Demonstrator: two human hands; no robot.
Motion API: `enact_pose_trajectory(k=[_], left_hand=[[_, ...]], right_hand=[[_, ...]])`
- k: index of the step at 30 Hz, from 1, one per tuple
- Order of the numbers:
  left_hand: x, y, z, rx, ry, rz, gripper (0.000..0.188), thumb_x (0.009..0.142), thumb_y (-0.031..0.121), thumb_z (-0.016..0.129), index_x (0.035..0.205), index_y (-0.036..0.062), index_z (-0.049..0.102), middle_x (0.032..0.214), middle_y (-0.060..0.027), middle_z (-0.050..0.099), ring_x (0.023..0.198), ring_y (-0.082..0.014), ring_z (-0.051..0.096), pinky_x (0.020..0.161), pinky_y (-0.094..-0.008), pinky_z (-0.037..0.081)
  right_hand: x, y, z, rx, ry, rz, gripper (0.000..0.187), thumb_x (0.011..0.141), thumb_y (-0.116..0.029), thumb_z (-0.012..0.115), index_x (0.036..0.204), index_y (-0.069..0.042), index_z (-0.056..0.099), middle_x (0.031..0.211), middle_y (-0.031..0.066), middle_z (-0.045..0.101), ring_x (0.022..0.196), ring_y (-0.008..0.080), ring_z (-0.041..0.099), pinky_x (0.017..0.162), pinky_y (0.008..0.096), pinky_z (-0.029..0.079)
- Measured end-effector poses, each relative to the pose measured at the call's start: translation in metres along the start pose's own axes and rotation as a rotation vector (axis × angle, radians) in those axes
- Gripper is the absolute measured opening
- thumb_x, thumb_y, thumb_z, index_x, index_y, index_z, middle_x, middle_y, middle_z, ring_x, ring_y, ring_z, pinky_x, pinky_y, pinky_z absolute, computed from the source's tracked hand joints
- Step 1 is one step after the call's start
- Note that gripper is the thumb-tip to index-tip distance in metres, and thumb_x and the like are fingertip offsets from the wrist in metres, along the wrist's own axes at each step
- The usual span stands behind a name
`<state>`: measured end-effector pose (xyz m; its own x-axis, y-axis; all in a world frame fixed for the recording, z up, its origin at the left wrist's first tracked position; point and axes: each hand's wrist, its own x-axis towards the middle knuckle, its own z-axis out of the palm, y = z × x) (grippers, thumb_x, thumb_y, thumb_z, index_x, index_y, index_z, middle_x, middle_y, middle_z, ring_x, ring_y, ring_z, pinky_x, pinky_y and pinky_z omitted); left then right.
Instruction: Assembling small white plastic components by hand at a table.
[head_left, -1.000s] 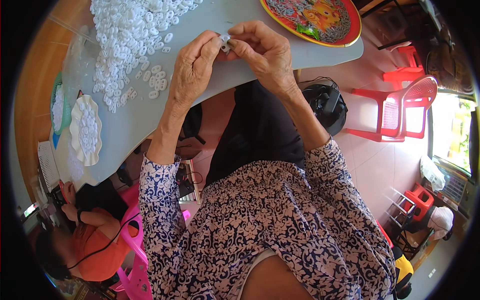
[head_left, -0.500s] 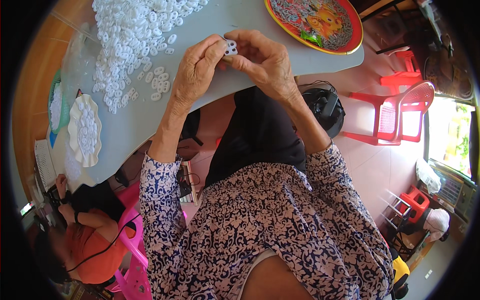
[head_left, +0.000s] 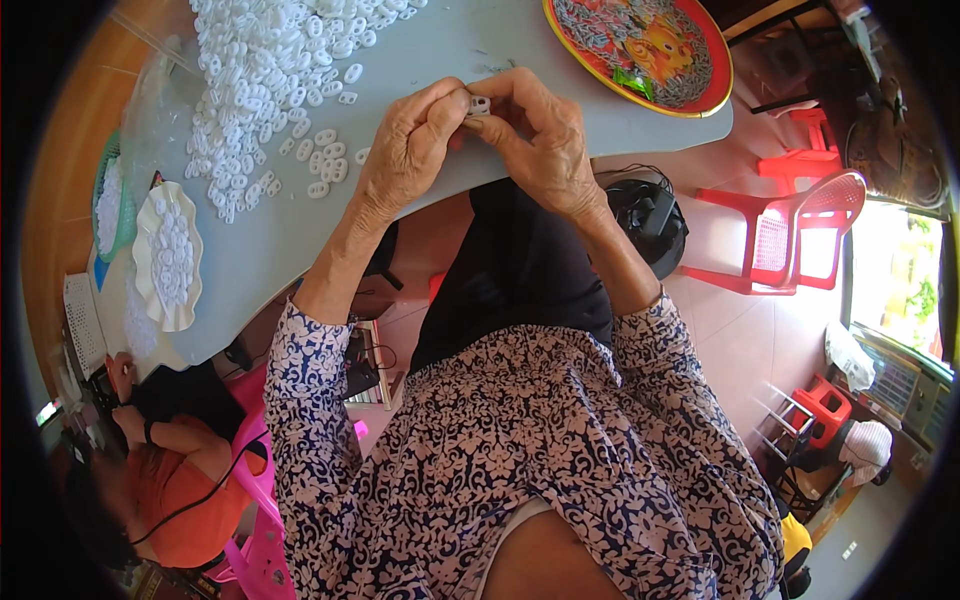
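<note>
A small white plastic piece with two dark holes (head_left: 480, 104) is pinched between my two hands, above the near edge of the table. My left hand (head_left: 418, 148) grips it from the left with thumb and bent fingers. My right hand (head_left: 545, 140) closes on its other side with thumb and forefinger. The fingers hide much of the piece, and whether a second part is with it I cannot tell. Left of my hands, several loose white oval two-hole pieces (head_left: 325, 158) lie near a large heap of the same kind (head_left: 262, 85).
At the right stands a red and yellow round tray (head_left: 722, 85) holding many small grey metal pieces and a green item. A wavy-rimmed white dish (head_left: 190, 312) and a green basket (head_left: 125, 225) hold white pieces at the left. A person in orange (head_left: 195, 500) sits lower left, beside a pink chair (head_left: 262, 540).
The white piece has turned between my fingers: several holes showed before, two show now. My fingers have shifted around it, and the view has moved slightly.
</note>
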<state>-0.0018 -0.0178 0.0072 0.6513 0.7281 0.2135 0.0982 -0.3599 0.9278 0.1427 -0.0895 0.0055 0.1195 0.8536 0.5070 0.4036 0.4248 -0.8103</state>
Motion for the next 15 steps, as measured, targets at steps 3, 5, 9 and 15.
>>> enact_pose_trajectory(k=[3,5,9,15], left_hand=[[-0.0003,0.0023,0.0002,-0.02,-0.008,-0.023,0.034,0.094,0.031,0.044,0.082,0.0,0.049,0.062,-0.0041,0.044,0.059,-0.0115,0.043,0.056,-0.0271,0.038],[-0.0007,0.0027,0.003,-0.04,0.002,-0.023,0.034,0.094,0.031,0.043,0.081,0.0,0.049,0.062,-0.0039,0.044,0.059,-0.0113,0.042,0.055,-0.0272,0.038],[0.0011,0.0007,0.0034,-0.024,-0.023,0.012,0.033,0.093,0.03,0.043,0.079,0.0002,0.048,0.061,-0.0034,0.043,0.059,-0.0108,0.04,0.055,-0.0273,0.037],[-0.0039,-0.0023,0.0085,-0.087,-0.059,0.049,0.03,0.093,0.025,0.042,0.076,0.0006,0.046,0.059,-0.0023,0.039,0.058,-0.0094,0.036,0.053,-0.0274,0.035]], right_hand=[[-0.0007,-0.0003,-0.0003,-0.021,0.004,-0.013,0.017,0.078,0.001,0.066,0.091,0.001,0.054,0.072,0.0096,0.064,0.065,0.0181,0.065,0.058,0.0269,0.05],[-0.001,-0.0003,-0.0009,-0.027,-0.002,-0.011,0.017,0.078,0.002,0.065,0.091,0.001,0.054,0.072,0.0097,0.064,0.066,0.0186,0.065,0.058,0.0271,0.05],[-0.0025,-0.0002,-0.0046,-0.053,-0.016,-0.001,0.017,0.078,0.001,0.066,0.09,0.001,0.054,0.073,0.0104,0.064,0.066,0.018,0.065,0.058,0.0269,0.05],[-0.0092,0.0034,-0.008,-0.029,-0.009,0.022,0.017,0.079,-0.001,0.067,0.092,0.0,0.057,0.073,0.0076,0.065,0.065,0.0108,0.062,0.058,0.0231,0.048]])
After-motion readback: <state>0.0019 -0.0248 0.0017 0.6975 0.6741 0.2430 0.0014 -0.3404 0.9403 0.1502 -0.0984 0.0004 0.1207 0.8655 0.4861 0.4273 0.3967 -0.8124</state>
